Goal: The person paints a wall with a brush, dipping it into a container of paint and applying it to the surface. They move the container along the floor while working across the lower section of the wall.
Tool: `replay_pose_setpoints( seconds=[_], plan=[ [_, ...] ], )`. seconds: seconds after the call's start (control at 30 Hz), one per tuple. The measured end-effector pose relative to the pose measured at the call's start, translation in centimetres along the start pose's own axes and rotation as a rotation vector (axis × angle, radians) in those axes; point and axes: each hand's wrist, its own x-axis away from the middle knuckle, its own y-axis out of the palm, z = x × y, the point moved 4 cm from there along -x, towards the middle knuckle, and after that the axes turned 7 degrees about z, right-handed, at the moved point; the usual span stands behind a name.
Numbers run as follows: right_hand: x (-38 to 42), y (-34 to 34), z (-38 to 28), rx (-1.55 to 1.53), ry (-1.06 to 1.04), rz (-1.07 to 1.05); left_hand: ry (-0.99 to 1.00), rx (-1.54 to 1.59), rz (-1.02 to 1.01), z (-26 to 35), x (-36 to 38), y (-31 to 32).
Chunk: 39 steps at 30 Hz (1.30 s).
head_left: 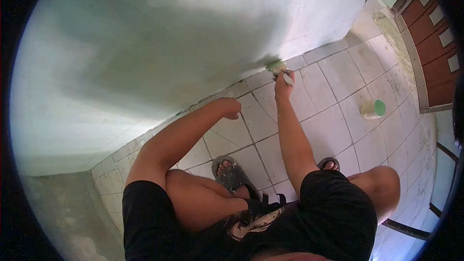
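My right hand [284, 78] is closed round the pale handle of a paintbrush [276, 65]. Green paint coats the wide bristles, which touch the foot of the wall [193, 29] where it meets the floor. My left hand [231, 108] hangs from a bent wrist over the tiles, its fingers curled in and partly hidden; nothing shows in it. To the right of my right arm, a small paint can [372, 109] with light green paint inside stands on the floor.
White tiles [326, 125] with dark joints make up the floor. A brown panelled door [432, 43] in a pale frame is at the right. My sandalled feet [232, 171] are planted below me. A grey cement-like surface [67, 212] lies at lower left.
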Motion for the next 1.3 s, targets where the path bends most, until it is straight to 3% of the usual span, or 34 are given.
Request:
replay_pose_setpoints(
  seconds=[0.07, 0.13, 0.17, 0.23, 0.3, 0.37, 0.4, 0.43, 0.53, 0.7, 0.77, 0.83, 0.87, 0.93, 0.97, 1.0, 1.07, 1.1, 1.13, 1.2, 1.23, 1.3],
  plan=[
    [0.0, 0.4, 0.0, 0.049, -0.042, 0.011, 0.028, -0.025, -0.016, 0.1, 0.3, 0.0],
    [-0.4, 1.2, -0.4, 0.312, -0.204, 0.025, 0.019, -0.043, -0.074, 0.2, 0.9, 0.0],
    [-0.6, 1.5, -0.6, 0.301, -0.213, 0.021, 0.010, -0.051, -0.065, 0.1, 1.2, 0.1],
    [-1.5, 1.7, -0.7, 0.596, -0.310, 0.043, -0.021, 0.008, 0.059, -0.2, 1.5, 0.3],
    [-2.2, 2.4, 0.0, 0.571, -0.208, 0.007, -0.001, 0.060, 0.023, -0.1, 1.8, -0.3],
    [-3.4, 4.1, -0.5, 0.414, -0.054, 0.012, 0.068, 0.085, 0.154, -2.1, 0.9, 1.9],
    [-3.5, 4.7, -2.2, 0.373, -0.016, 0.006, 0.132, -0.069, 0.117, -1.1, 1.3, 0.7],
    [-3.7, 5.3, -5.1, 0.340, 0.026, -0.004, 0.054, 0.037, 0.111, -2.1, 1.1, 1.4],
    [-1.1, 8.0, -18.0, 0.169, -0.196, 0.035, 0.033, 0.008, 0.100, -1.4, 1.5, 0.4],
    [1.2, 12.1, -36.7, -0.252, -0.203, -0.099, 0.050, -0.078, 0.041, -2.9, -2.1, 2.0],
    [2.3, 12.0, -40.5, -0.345, -0.197, -0.147, 0.050, -0.066, 0.028, -1.3, -2.0, 0.0],
    [3.1, 11.7, -41.8, -0.667, -0.295, -0.161, 0.036, -0.065, 0.017, -1.5, -2.9, 0.4],
    [3.3, 11.7, -40.6, -0.730, -0.428, -0.154, 0.081, -0.078, 0.064, -2.0, -4.2, 2.1],
    [1.4, 11.7, -33.9, -0.339, -0.637, -0.167, 0.118, -0.097, 0.119, -1.5, -4.6, 1.8],
    [1.8, 11.8, -30.6, -0.437, -0.456, -0.162, 0.072, -0.088, 0.026, 0.1, -3.0, 0.3],
    [2.3, 10.7, -27.5, -0.187, -0.572, -0.091, 0.027, -0.077, -0.071, 1.2, -2.0, -0.4],
    [3.2, 9.0, -21.5, -0.305, -0.380, -0.123, -0.008, -0.090, -0.139, 1.4, -1.5, -0.3],
    [3.6, 7.5, -19.5, -0.179, -0.403, -0.123, -0.030, -0.092, -0.206, 1.6, -1.3, 0.0],
    [4.1, 5.9, -17.6, -0.048, -0.428, -0.121, -0.031, -0.096, -0.193, 2.0, -1.0, -0.1],
    [3.9, 3.8, -13.1, -0.062, -0.255, -0.061, -0.101, 0.002, -0.098, 1.9, -0.2, -0.8],
    [3.5, 4.2, -14.1, -0.060, -0.278, -0.070, -0.098, 0.001, -0.073, 1.1, -1.0, -0.1],
    [3.2, 4.9, -16.3, -0.026, -0.095, -0.096, 0.006, -0.073, -0.040, -0.2, -3.8, 1.6]
  ],
)
